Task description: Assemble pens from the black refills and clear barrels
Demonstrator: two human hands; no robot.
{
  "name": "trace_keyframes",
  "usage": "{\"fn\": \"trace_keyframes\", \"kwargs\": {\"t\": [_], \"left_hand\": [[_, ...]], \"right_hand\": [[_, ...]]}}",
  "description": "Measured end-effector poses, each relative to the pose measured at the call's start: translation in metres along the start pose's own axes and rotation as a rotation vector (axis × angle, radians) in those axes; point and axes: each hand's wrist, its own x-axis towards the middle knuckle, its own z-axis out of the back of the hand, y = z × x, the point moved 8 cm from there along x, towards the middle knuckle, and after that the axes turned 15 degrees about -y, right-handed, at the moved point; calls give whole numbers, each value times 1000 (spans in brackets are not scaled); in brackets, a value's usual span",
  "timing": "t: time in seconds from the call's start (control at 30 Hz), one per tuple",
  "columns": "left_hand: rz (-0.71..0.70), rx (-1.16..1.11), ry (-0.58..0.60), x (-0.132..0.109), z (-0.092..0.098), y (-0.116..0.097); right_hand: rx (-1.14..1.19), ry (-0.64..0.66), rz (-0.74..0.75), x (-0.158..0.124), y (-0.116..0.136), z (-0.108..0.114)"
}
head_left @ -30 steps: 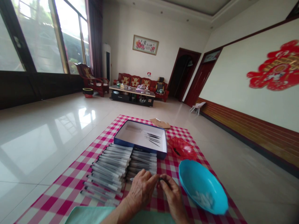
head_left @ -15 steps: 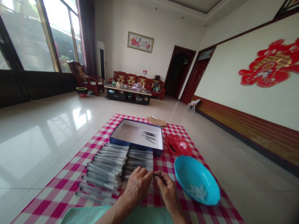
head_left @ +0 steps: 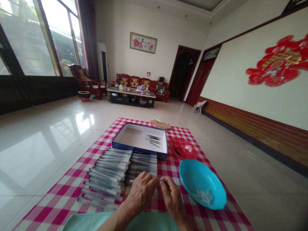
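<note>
A person's left hand (head_left: 142,192) closes on a mostly hidden pen (head_left: 131,181), its pale tip jutting beside rows of translucent, dark-ended pens (head_left: 108,170) on checked cloth (head_left: 60,199); the right hand (head_left: 172,196) pinches fingertips together, any contents indiscernible.

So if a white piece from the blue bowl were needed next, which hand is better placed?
Probably the right hand: it is nearer the blue bowl holding the white pieces. The left hand is farther away, beside the pens, and might cross past the right.
</note>
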Motion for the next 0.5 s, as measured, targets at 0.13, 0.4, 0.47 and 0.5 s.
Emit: {"fn": "trace_keyframes", "kwargs": {"t": [0.13,0.4,0.47,0.5], "left_hand": [[-5,-3,29,-1,-1,-4],[15,1,19,1,3,0],[17,7,20,1,3,1],[18,8,22,1,3,1]], "right_hand": [[-86,-37,110,0,9,2],[-52,18,93,-2,14,2],[-60,22,119,-1,16,2],[-62,23,128,-1,16,2]]}}
